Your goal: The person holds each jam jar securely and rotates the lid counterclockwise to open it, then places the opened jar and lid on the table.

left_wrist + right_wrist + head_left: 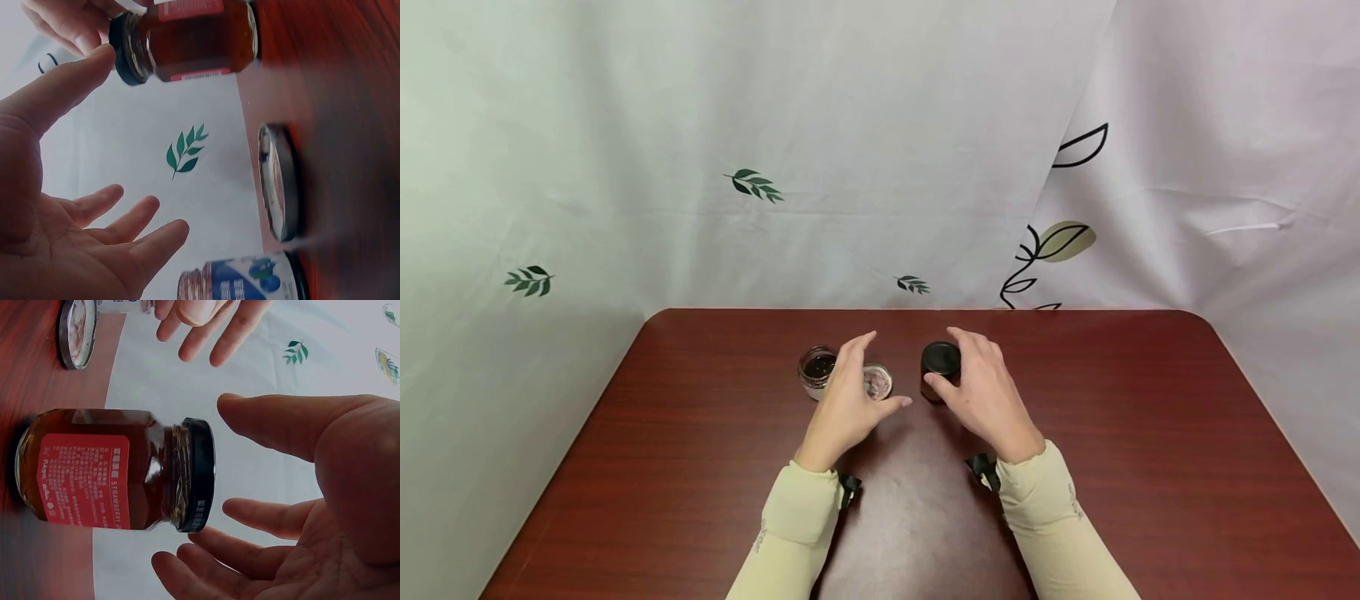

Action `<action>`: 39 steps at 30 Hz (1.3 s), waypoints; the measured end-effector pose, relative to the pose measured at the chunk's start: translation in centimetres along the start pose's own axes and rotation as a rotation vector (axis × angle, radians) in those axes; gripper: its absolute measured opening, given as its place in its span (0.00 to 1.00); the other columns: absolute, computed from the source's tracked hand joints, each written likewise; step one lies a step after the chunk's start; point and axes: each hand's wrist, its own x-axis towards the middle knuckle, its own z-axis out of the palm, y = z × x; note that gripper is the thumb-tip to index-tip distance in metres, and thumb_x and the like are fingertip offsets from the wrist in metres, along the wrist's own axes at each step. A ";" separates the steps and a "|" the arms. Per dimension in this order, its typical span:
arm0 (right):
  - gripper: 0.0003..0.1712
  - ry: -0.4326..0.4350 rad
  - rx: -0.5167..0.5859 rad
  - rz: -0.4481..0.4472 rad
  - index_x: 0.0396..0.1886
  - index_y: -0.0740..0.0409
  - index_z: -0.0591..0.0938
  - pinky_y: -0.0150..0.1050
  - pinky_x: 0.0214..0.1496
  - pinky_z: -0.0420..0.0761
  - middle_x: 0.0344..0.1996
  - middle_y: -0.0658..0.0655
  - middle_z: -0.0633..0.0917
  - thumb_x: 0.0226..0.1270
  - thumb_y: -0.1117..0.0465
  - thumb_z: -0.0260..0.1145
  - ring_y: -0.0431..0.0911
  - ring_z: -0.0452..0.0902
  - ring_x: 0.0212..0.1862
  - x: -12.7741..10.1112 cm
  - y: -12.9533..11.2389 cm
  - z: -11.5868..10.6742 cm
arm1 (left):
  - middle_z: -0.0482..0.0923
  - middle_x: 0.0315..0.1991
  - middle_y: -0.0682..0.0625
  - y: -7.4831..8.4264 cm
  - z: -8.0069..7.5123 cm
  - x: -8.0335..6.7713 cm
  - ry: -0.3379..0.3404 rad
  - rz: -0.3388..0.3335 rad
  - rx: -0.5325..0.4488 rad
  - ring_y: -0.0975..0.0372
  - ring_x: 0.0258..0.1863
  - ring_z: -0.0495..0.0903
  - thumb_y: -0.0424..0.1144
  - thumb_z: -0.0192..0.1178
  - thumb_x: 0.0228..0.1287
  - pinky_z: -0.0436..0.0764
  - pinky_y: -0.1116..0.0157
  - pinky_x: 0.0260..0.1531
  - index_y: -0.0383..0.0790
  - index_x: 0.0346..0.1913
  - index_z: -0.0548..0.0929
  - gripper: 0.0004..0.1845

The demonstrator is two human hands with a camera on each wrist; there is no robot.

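A strawberry jam jar (87,469) with a red label and a black lid (199,475) stands upright on the table. My right hand (988,392) is spread around the lid from the right, its thumb and fingers apart with a gap to the lid in the right wrist view. To the left, my left hand (842,404) hovers with fingers spread and nothing in its grasp. Behind it stands an uncovered jar (817,367) with a blueberry label (256,281). Its loose lid (877,382) lies inside up between the two jars, partly covered by the left hand.
The reddish-brown wooden table (662,467) ends at a back edge just beyond the jars. A pale curtain (880,150) with leaf prints hangs behind it and along both sides. Black straps (982,472) show at both wrists.
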 end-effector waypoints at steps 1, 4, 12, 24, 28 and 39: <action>0.41 -0.003 -0.001 0.003 0.71 0.66 0.69 0.56 0.65 0.70 0.66 0.68 0.72 0.63 0.55 0.73 0.64 0.66 0.66 0.0 0.1 0.0 | 0.61 0.73 0.43 0.1 0.1 0.0 -0.002 0.001 -0.001 0.52 0.69 0.67 0.45 0.80 0.49 0.69 0.51 0.65 0.38 0.76 0.61 0.53; 0.41 -0.010 -0.002 0.009 0.71 0.66 0.69 0.57 0.65 0.70 0.66 0.68 0.72 0.63 0.55 0.73 0.64 0.66 0.67 0.1 0.2 -0.1 | 0.62 0.72 0.43 0.4 0.6 0.1 -0.012 0.001 -0.003 0.52 0.69 0.67 0.45 0.80 0.49 0.69 0.51 0.66 0.38 0.75 0.62 0.53; 0.41 -0.024 0.005 -0.009 0.71 0.67 0.69 0.56 0.66 0.70 0.66 0.69 0.73 0.63 0.55 0.73 0.64 0.66 0.67 0.2 0.6 0.1 | 0.66 0.71 0.44 0.8 1.8 0.2 -0.067 -0.013 -0.001 0.51 0.68 0.69 0.45 0.79 0.51 0.70 0.50 0.65 0.38 0.74 0.66 0.48; 0.39 -0.031 -0.011 -0.035 0.69 0.67 0.71 0.56 0.65 0.71 0.64 0.68 0.75 0.63 0.55 0.73 0.62 0.68 0.66 0.5 1.1 0.5 | 0.71 0.68 0.40 1.3 3.4 0.6 -0.085 -0.053 0.008 0.48 0.65 0.72 0.43 0.77 0.52 0.71 0.49 0.64 0.35 0.72 0.67 0.45; 0.39 -0.023 -0.014 -0.055 0.68 0.67 0.72 0.55 0.64 0.71 0.62 0.67 0.76 0.62 0.55 0.74 0.61 0.69 0.65 0.5 1.4 0.7 | 0.71 0.68 0.39 1.4 3.8 0.7 -0.093 -0.074 0.003 0.47 0.66 0.71 0.43 0.77 0.52 0.71 0.49 0.64 0.35 0.72 0.68 0.45; 0.35 -0.016 -0.007 -0.077 0.66 0.65 0.74 0.56 0.63 0.72 0.62 0.65 0.78 0.63 0.56 0.74 0.60 0.72 0.63 0.6 1.8 1.1 | 0.75 0.61 0.39 1.7 5.1 1.0 -0.102 -0.101 -0.010 0.48 0.61 0.75 0.43 0.78 0.50 0.73 0.51 0.61 0.33 0.69 0.71 0.44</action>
